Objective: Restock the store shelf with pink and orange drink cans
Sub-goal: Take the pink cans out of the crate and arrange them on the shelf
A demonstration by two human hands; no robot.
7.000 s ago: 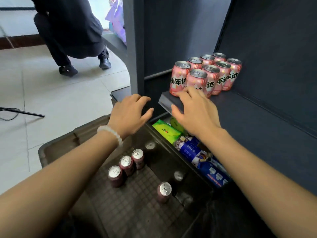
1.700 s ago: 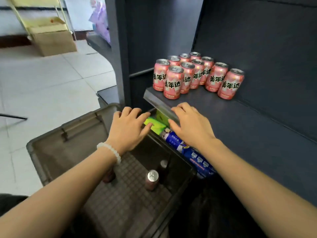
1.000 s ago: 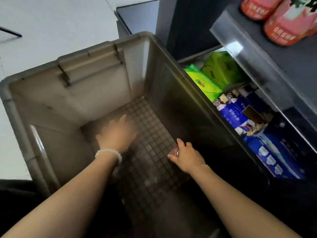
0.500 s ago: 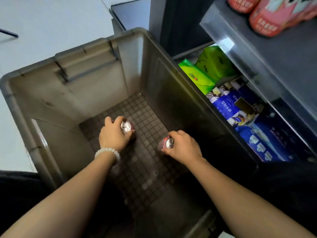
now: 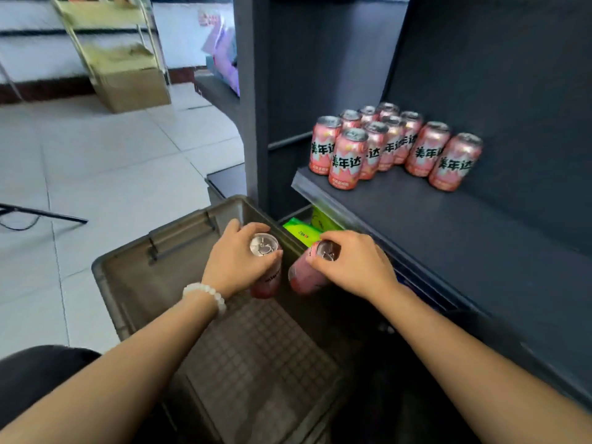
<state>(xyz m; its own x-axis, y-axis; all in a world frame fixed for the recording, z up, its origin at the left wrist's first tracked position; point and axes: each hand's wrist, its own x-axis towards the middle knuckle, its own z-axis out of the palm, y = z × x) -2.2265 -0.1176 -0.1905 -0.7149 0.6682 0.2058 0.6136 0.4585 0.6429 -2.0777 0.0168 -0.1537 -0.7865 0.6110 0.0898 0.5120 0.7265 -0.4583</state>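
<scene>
Now both hands (image 5: 235, 262) (image 5: 354, 264) lift cans (image 5: 267, 280) (image 5: 304, 277) above the bin (image 5: 128, 274).

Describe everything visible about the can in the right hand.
The can is pink with a silver top and pull tab, and looks like metal. The right hand grips it from above, fingers curled round its upper rim. It tilts, top leaning toward the shelf and base toward the crate, and is held in the air over the crate's right wall. It sits close beside the can in the left hand; whether they touch is unclear. Its label is mostly hidden and unreadable. It appears unopened.
</scene>
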